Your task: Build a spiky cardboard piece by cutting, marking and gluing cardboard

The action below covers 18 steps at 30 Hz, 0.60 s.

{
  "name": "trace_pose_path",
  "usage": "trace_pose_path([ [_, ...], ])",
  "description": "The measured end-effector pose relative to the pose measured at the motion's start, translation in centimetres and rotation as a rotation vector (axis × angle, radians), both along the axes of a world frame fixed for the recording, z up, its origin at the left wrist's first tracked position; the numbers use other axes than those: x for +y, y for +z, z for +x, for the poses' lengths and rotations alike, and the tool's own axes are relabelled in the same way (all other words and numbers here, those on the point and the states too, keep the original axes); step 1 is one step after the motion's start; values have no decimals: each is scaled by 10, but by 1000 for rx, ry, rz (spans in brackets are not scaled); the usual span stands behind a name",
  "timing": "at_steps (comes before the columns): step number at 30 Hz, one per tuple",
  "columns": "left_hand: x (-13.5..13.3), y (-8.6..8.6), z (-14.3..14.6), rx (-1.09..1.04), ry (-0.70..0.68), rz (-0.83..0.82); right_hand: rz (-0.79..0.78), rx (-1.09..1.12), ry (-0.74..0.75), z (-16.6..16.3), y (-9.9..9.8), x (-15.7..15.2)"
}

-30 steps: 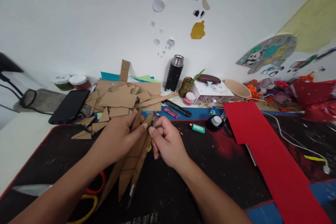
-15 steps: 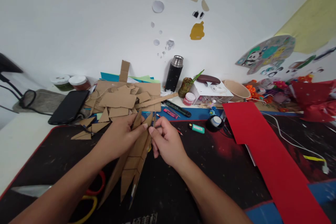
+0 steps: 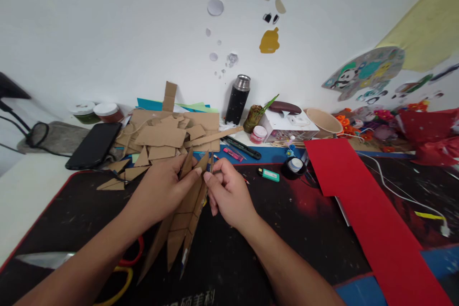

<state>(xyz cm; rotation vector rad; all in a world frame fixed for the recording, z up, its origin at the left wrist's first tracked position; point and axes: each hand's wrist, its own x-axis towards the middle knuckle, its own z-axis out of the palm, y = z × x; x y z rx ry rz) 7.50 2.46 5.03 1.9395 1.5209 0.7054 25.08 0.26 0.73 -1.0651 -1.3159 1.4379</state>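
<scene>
Both hands grip a folded cardboard piece point(image 3: 179, 222) with long pointed flaps and dark crease lines, held above the black desk mat point(image 3: 283, 253). My left hand point(image 3: 168, 186) is closed on its left side, thumb pressed against a pointed flap. On its right edge my right hand point(image 3: 227, 191) pinches with thumb and forefinger; its other fingers are curled. The far tips of the cardboard are partly covered by the fingers. Under my left forearm lie scissors point(image 3: 124, 284) with red and yellow handles, partly hidden.
Cardboard scraps point(image 3: 161, 137) are heaped behind my left hand, beside a black phone point(image 3: 93, 146). A black flask point(image 3: 238, 100), a utility knife point(image 3: 242, 147) and a green lighter point(image 3: 268, 175) sit farther back. Red card point(image 3: 366, 210) lies at the right.
The near ends of the cardboard piece have shifted slightly right and up. Both hands keep nearly the same place and grip.
</scene>
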Motion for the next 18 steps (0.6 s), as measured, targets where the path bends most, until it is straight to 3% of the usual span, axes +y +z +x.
trace_pose_path([
  [18,0,0,0,-7,-1,-12,6,-6,3,1,-1,0],
])
